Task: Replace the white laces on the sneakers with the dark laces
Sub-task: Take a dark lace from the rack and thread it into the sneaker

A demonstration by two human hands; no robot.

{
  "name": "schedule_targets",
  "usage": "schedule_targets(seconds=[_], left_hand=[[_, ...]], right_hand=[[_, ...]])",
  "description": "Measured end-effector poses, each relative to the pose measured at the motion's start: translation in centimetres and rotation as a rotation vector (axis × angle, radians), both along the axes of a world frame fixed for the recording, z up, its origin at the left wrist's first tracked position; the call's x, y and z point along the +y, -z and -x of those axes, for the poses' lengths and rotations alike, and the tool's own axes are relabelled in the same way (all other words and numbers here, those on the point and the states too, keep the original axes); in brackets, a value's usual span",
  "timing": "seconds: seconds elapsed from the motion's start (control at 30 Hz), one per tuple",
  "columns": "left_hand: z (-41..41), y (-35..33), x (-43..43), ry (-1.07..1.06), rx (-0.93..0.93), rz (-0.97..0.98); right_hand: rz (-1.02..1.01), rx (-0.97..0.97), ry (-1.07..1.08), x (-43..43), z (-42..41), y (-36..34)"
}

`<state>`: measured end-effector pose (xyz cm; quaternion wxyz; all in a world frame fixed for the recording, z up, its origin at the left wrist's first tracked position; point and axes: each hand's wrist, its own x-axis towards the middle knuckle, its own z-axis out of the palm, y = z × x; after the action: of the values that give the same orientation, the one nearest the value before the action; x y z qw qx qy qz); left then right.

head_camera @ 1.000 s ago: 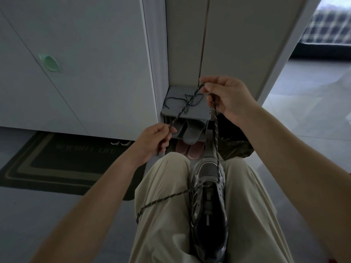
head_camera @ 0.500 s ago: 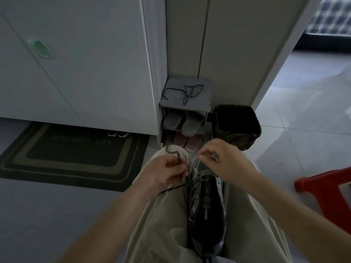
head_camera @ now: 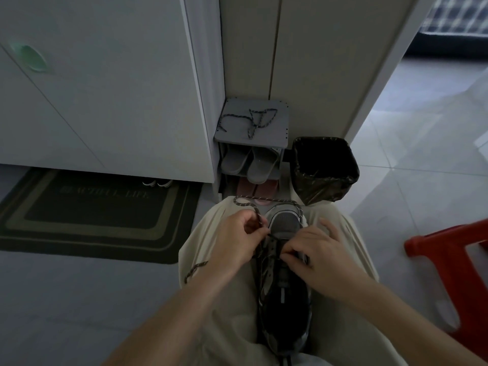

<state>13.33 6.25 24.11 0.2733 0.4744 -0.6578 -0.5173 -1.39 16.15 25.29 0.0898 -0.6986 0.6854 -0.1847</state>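
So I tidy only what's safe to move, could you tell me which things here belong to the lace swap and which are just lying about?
In use: sneaker on the lap; dark lace, held by left hand and right hand; spare dark lace on the shoe rack.

Lying about: grey slippers, pink slippers, bin, doormat, red stool.

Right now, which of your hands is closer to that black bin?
Right. The right hand sits at the sneaker just in front of the bin; the left hand, pinching the dark lace, is farther over to its left.
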Motion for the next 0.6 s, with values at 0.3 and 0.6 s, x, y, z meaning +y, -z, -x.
schedule_targets(seconds=[0.3,0.6], left_hand=[[-0.9,-1.3,-0.5,0.076,-0.187,0.158],[-0.7,-1.8,-0.5,0.172,-0.317,0.324]], right_hand=[[-0.162,0.054,0.149,-1.1,-0.3,-0.7],[-0.183,0.046,0.164,-1.1,-0.8,-0.9]])
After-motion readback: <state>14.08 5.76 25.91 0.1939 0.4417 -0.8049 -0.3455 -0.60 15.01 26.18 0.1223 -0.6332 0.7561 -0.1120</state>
